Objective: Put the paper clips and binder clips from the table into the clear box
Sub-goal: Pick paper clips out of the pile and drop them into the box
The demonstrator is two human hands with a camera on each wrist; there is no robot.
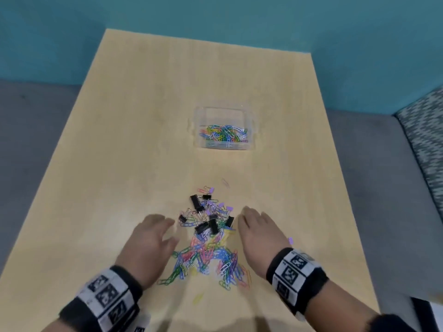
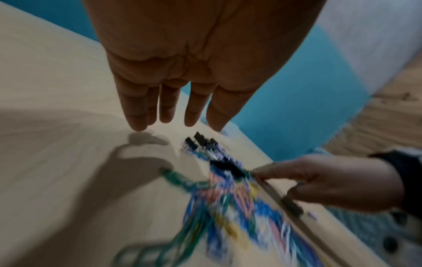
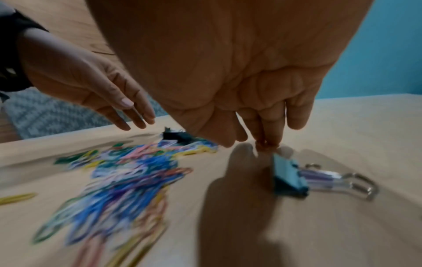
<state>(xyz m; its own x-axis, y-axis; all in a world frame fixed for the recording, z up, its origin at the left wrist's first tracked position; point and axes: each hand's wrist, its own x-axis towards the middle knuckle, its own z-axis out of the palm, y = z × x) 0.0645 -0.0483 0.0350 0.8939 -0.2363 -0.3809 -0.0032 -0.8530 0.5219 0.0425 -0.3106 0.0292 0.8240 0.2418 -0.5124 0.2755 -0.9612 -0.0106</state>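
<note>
Head view: left hand (image 1: 149, 240) and right hand (image 1: 257, 236), fingers spread, holding nothing, flank the paper clips (image 1: 206, 259) lower centre; clear box (image 1: 224, 146) mid-frame; wristband markings unreadable.

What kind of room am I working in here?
Probably a lounge or office nook: a light wooden table against a teal wall, grey upholstered seating alongside, and a patterned cushion.

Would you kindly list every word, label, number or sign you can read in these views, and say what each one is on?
No readable words or numbers anywhere.
Left wristband: black-and-white square marker patterns, not text.
Right wristband: the same kind of marker patterns, not text.
White tag under the left wristband: dark print, too cut off and blurred to read.
Clear box: no label visible.
</note>
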